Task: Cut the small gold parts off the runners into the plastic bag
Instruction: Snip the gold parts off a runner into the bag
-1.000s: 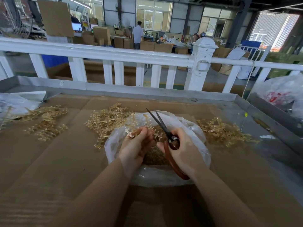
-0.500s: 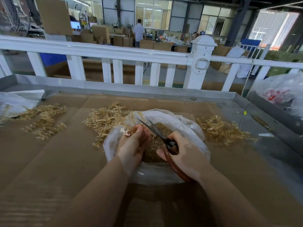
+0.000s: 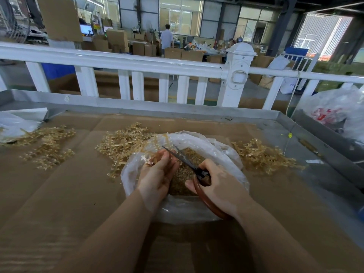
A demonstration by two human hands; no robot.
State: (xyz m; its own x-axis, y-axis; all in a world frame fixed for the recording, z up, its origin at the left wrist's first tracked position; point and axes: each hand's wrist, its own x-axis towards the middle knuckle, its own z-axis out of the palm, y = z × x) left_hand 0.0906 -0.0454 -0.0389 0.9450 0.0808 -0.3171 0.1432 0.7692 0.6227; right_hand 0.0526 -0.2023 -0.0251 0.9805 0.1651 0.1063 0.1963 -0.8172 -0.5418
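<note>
Plenty of cut gold parts (image 3: 183, 174) already fill the bottom of the bag (image 3: 226, 154), so you are well into the job, but much is left: one heap of runners (image 3: 122, 144) lies on the desk (image 3: 69, 194) just left of the bag, touching its rim, another heap (image 3: 264, 156) sits just right of it, and a third pile (image 3: 47, 146) lies well apart to the far left. Which of these are stripped and which still carry parts is too fine to tell.

Your left hand (image 3: 157, 174) hangs over the bag's mouth with fingers curled round a runner (image 3: 146, 161); only a pale end shows past your fingertips, on the side away from the scissors. Your right hand (image 3: 218, 188) is wrapped round the brown handles of the scissors (image 3: 185, 161). The blades stand slightly parted and point up and left, their tips just over your left fingers, so the cut appears to be lined up above the bag. Anything snipped here should drop straight onto the heap of parts below your hands
</note>
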